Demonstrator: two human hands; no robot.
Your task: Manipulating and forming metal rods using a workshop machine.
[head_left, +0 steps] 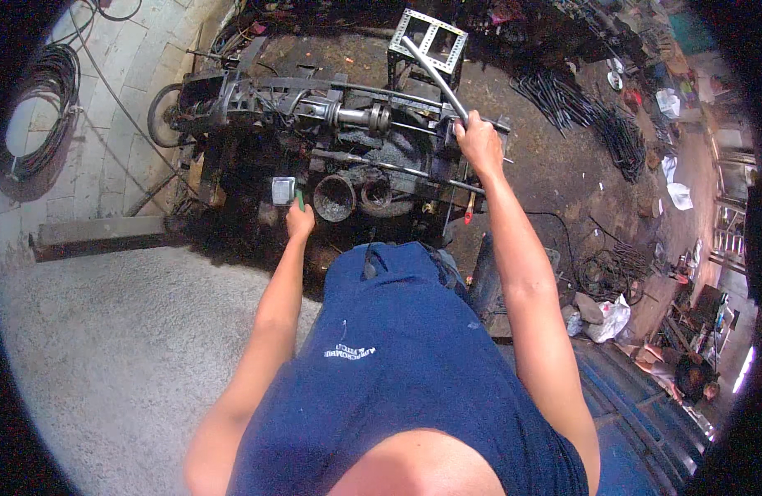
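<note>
In front of me lies a dark, greasy machine with a metal shaft and collar [360, 117] and long parallel rods running left to right. My right hand [480, 145] is closed round the lower end of a grey metal bar [431, 73], at the machine's right end. The bar slants up and away to the left. My left hand [299, 221] is closed on a small green handle [299, 200] at the machine's near side. Next to that handle is a pale square piece [283, 191]; whether the two are joined I cannot tell. Right of my left hand are round cups [334, 198].
A perforated metal stand [431, 40] rises behind the machine. Piles of dark metal rods [554, 101] lie on the floor at the right. A coiled cable [54, 103] hangs at the left wall. A red-tipped tool [469, 213] is near the machine's right front.
</note>
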